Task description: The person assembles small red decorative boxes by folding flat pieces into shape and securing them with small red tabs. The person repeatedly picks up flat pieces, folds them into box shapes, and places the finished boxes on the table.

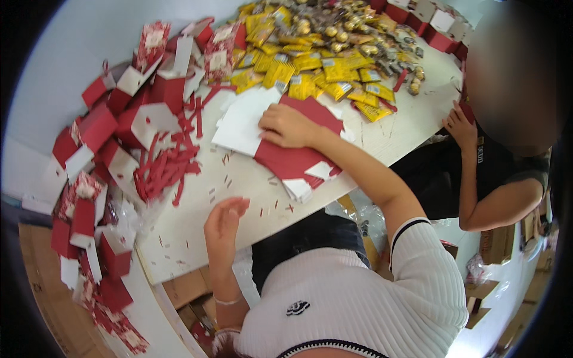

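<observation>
A stack of flat box blanks, red and white card, lies on the table in front of me. My right hand rests on top of it, fingers curled over the edge of a red card where it meets a white one. Over the table's near edge, my left hand is raised with fingers loosely bent and nothing in it. Between the blanks and the folded boxes lies a tangle of red ribbon strips.
Folded red and white boxes crowd the left side. Yellow packets and gold-wrapped balls are heaped at the back. A co-worker's hand is at the right. Small red scraps dot the white table.
</observation>
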### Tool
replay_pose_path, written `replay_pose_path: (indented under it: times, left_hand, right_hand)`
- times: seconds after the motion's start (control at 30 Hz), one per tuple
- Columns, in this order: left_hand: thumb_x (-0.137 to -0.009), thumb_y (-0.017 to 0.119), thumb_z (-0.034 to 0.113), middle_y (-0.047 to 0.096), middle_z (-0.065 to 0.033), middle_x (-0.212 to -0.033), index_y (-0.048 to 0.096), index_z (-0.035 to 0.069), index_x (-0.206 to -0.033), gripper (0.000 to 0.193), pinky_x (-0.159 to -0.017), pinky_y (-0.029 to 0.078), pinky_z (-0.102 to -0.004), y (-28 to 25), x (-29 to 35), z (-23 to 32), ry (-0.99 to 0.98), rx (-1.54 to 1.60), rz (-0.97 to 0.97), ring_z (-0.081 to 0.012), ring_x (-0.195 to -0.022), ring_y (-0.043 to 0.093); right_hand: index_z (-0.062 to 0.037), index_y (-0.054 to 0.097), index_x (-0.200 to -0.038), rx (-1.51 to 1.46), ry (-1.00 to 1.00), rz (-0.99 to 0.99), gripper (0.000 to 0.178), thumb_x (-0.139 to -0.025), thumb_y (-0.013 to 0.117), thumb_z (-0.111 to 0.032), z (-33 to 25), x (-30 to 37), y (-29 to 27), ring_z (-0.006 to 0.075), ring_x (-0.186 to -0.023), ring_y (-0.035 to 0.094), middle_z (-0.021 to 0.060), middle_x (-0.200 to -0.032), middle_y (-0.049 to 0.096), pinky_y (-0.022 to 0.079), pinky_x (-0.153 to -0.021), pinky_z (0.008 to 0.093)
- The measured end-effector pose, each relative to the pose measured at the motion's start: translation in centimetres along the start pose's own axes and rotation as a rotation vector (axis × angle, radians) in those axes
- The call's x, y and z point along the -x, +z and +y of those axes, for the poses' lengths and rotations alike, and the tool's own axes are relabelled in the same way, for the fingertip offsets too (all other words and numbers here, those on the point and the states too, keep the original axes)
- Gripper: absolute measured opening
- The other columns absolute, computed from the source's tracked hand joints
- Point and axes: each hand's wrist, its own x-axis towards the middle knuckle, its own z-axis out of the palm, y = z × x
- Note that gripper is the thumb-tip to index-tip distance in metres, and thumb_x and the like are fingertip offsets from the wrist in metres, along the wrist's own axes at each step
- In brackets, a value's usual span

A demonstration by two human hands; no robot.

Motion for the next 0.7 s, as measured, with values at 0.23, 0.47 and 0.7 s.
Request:
replay_pose_path:
  times: [0.23, 0.47, 0.7]
  left_hand:
    - [-0.087, 0.048, 0.007, 0.060, -0.0122, -0.096, 0.053, -0.003, -0.103, 0.020, -0.087, 0.042, -0.0296, 1.3, -0.3, 0.1, 0.007, -0.040, 0.037, -0.0181, -0.094, 0.056]
    - [-0.078, 0.060, 0.009, 0.034, -0.0199, -0.129, 0.021, 0.000, -0.132, 0.067, -0.098, 0.030, -0.0371, 4.2, -0.1, 1.1, 0.249, -0.190, 0.136, -0.0265, -0.119, 0.037]
    - [-0.074, 0.068, 0.019, 0.008, -0.0220, -0.142, -0.002, 0.001, -0.137, 0.096, -0.105, 0.014, -0.0401, 5.0, -2.5, 2.4, 0.472, -0.642, 0.433, -0.0304, -0.131, 0.015]
  right_hand:
    - [-0.0036, 0.050, -0.068, 0.075, 0.006, 0.082, 0.029, -0.079, 0.056, -0.030, -0.4, -0.3, 0.2, 0.0262, -0.076, 0.046, 0.0104, -0.073, 0.048, 0.036, -0.073, 0.0369]
    - [-0.0084, 0.050, -0.050, 0.324, 0.121, 0.276, 0.041, -0.080, 0.055, -0.035, -5.5, -5.0, -4.9, 0.0230, -0.055, 0.047, 0.0066, -0.053, 0.049, 0.034, -0.060, 0.0348]
    - [-0.0073, 0.054, -0.044, 0.172, 0.241, 0.471, 0.047, -0.077, 0.056, -0.041, -14.0, -10.3, -5.1, 0.0231, -0.039, 0.051, 0.0103, -0.045, 0.051, 0.035, -0.038, 0.0339]
